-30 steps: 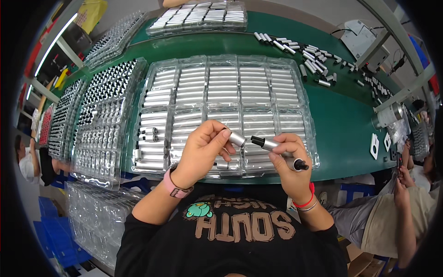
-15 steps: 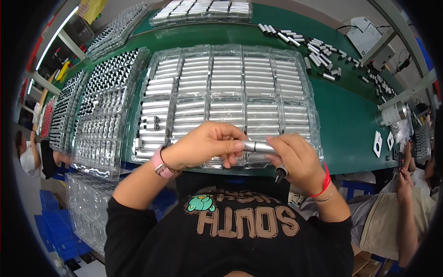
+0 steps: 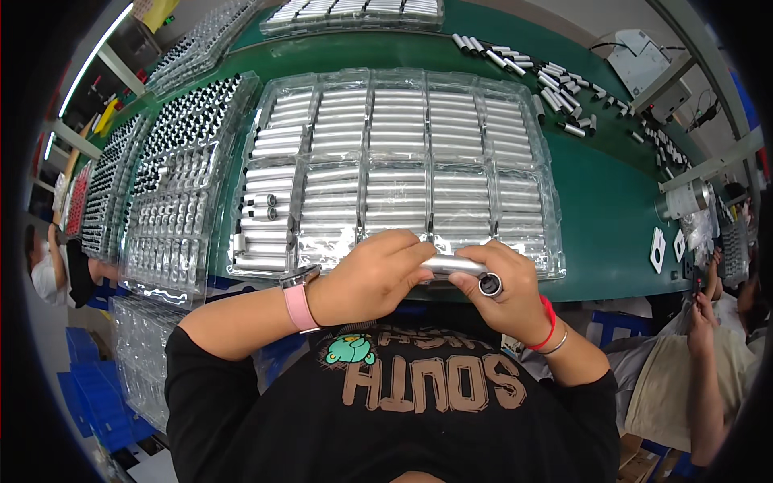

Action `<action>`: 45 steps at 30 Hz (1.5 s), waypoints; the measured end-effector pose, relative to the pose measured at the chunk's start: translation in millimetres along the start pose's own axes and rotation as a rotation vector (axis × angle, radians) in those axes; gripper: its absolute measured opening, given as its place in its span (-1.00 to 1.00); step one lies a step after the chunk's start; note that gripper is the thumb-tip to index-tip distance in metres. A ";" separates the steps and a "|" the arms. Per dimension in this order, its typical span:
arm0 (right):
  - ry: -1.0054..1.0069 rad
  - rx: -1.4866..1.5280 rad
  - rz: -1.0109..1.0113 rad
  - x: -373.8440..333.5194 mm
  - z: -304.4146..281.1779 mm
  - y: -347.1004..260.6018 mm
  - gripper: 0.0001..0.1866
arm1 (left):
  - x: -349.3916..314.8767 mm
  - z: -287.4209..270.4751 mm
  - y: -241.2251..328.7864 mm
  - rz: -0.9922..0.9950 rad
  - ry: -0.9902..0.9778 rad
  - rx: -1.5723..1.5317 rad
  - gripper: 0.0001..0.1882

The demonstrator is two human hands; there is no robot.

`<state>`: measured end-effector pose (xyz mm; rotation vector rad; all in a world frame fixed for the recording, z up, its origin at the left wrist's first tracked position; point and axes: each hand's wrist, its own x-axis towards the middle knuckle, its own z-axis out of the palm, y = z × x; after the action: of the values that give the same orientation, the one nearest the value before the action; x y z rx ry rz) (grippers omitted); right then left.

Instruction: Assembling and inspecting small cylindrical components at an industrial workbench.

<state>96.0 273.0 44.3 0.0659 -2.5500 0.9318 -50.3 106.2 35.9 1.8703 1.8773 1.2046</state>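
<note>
My left hand (image 3: 372, 275) and my right hand (image 3: 498, 288) meet over the near edge of the green table (image 3: 605, 201). Between them they grip one silver metal tube (image 3: 451, 265), lying roughly level. Its dark round end (image 3: 489, 284) shows at my right fingers. My left fingers wrap the tube's other end. Just beyond my hands lies a clear plastic tray (image 3: 394, 173) filled with rows of the same silver tubes. My left wrist wears a pink watch band (image 3: 298, 304), and a red cord circles the right wrist.
More clear trays (image 3: 173, 201) of small dark and silver parts stand to the left. Loose silver and black tubes (image 3: 547, 76) are scattered at the far right. A small machine (image 3: 684, 200) sits at the table's right edge. Another person (image 3: 696, 362) sits at lower right.
A second ago my hands held a silver piece and a black-tipped piece apart. They have since come together, and now one joined tube sits in both hands, lower and nearer my body.
</note>
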 end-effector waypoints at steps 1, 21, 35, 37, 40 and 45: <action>0.007 0.126 0.097 -0.7 2.5 0.1 -0.78 | 1.1 1.2 -0.9 0.061 0.042 0.083 -0.78; -0.041 -0.030 -0.149 15.8 -3.7 0.5 -0.79 | 17.2 -36.8 -2.8 -0.602 -0.463 -0.523 -0.76; 0.228 0.463 0.452 13.3 -16.2 8.3 -0.67 | 24.4 -171.2 -104.4 -0.101 0.115 0.767 -0.81; 0.198 0.579 0.590 3.9 -27.3 11.8 -0.69 | 8.5 -215.3 -142.2 -0.206 0.086 0.956 -0.82; 0.213 0.674 0.618 -5.0 -28.9 16.9 -0.71 | -3.1 -229.9 -187.5 -0.379 -0.083 1.027 -0.83; 0.307 1.024 0.680 -24.2 -25.7 22.6 -0.70 | -13.4 -196.6 -213.6 -0.120 -0.213 0.934 -0.84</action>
<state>123.4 304.2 38.5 -0.6185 -1.5691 2.1988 -334.8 51.9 11.9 2.0824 2.6017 0.0151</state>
